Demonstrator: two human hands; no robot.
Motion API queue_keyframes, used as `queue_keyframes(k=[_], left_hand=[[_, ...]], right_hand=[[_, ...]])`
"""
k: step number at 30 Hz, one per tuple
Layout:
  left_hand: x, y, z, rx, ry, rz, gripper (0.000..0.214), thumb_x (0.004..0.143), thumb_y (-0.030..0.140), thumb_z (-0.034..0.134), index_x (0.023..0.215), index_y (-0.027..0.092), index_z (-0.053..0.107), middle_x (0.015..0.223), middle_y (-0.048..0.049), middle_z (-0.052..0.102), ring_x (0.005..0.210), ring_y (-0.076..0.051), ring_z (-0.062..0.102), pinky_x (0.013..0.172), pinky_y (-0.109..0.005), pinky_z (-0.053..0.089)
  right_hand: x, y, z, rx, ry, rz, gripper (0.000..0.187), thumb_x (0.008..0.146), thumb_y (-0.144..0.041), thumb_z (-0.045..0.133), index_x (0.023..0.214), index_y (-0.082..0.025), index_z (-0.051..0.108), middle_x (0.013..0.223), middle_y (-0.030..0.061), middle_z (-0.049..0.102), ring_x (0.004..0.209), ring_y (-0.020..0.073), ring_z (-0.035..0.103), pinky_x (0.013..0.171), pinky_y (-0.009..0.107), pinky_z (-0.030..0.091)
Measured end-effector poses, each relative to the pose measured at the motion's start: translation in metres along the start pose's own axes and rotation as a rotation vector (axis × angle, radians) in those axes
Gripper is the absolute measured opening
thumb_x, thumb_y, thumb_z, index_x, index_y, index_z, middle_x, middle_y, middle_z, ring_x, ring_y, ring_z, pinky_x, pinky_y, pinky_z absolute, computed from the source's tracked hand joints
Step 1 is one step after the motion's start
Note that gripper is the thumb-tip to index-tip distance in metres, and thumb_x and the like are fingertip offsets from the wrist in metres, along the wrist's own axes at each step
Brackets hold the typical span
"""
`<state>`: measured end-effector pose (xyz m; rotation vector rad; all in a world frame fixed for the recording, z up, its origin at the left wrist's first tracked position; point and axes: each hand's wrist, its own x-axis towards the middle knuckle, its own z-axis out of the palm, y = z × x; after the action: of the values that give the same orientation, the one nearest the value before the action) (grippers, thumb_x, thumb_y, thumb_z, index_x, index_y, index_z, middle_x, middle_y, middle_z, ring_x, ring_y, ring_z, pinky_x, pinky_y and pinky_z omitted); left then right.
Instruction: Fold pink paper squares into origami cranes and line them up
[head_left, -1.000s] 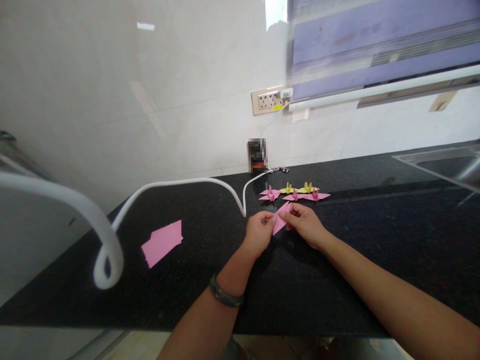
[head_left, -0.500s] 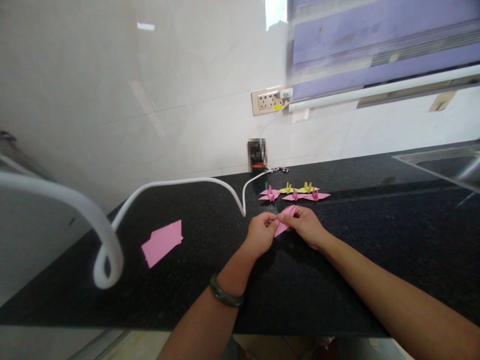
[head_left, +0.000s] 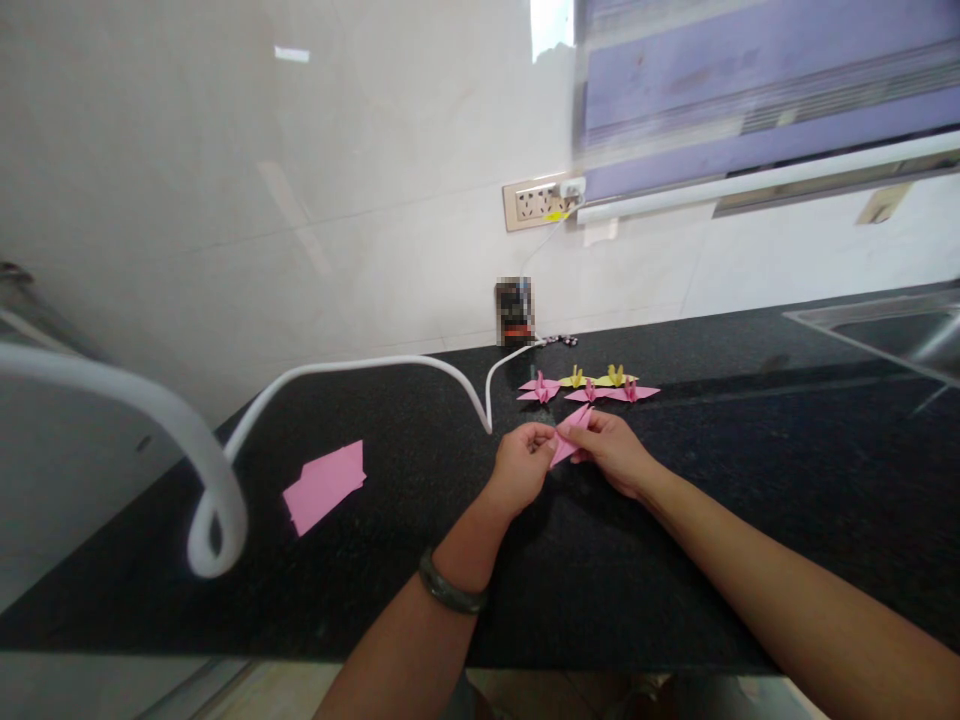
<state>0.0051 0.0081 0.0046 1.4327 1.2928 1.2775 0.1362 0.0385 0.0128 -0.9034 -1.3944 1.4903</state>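
Observation:
A small folded piece of pink paper (head_left: 564,443) is pinched between both of my hands just above the black countertop (head_left: 675,560). My left hand (head_left: 520,465) grips its left edge with thumb and fingers closed. My right hand (head_left: 615,448) holds the right side, fingers curled over it. Just beyond my hands stands a row of finished paper cranes (head_left: 589,384), pink and yellow ones side by side.
A stack of flat pink paper sheets (head_left: 325,485) lies to the left. A thick white cable (head_left: 225,470) loops across the left of the counter toward a blurred device (head_left: 515,311) by the wall. A wall socket (head_left: 536,203) sits above. A steel sink (head_left: 885,330) is at far right.
My fingers have shifted slightly on the pink paper, which now sits more upright and tucked between the hands. Everything else on the counter is unmoved.

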Motion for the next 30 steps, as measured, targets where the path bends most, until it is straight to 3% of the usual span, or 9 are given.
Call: queue_keyframes(k=[6,15,30], left_hand=[[-0.0009,0.0001,0.0001,-0.047,-0.02,-0.012,0.017,0.067,0.026,0.053,0.077,0.013,0.054,0.059,0.0006,0.052,0.048,-0.005,0.044,0.046,-0.017,0.035],[-0.0011,0.0067,0.0008,-0.137,0.033,-0.064,0.019,0.066,0.028,0.054,0.076,0.012,0.053,0.059,0.0002,0.052,0.05,-0.007,0.046,0.047,-0.018,0.038],[0.0003,-0.0017,-0.0014,0.021,-0.03,-0.025,0.019,0.068,0.029,0.05,0.074,0.012,0.053,0.053,0.0015,0.05,0.045,-0.006,0.044,0.045,-0.018,0.036]], right_hand=[[-0.0009,-0.0021,0.0009,-0.044,0.012,-0.057,0.021,0.062,-0.034,0.059,0.066,-0.014,0.056,0.058,-0.0012,0.056,0.048,0.0078,0.047,0.046,0.021,0.038],[-0.0019,-0.0027,0.0046,0.0,-0.015,-0.009,0.024,0.062,-0.037,0.059,0.069,-0.014,0.055,0.057,-0.0013,0.053,0.043,0.0055,0.042,0.041,0.019,0.036],[-0.002,-0.0013,0.0032,-0.276,-0.027,-0.109,0.017,0.067,-0.032,0.05,0.07,-0.015,0.051,0.058,-0.0012,0.052,0.045,0.0078,0.044,0.042,0.02,0.037]])
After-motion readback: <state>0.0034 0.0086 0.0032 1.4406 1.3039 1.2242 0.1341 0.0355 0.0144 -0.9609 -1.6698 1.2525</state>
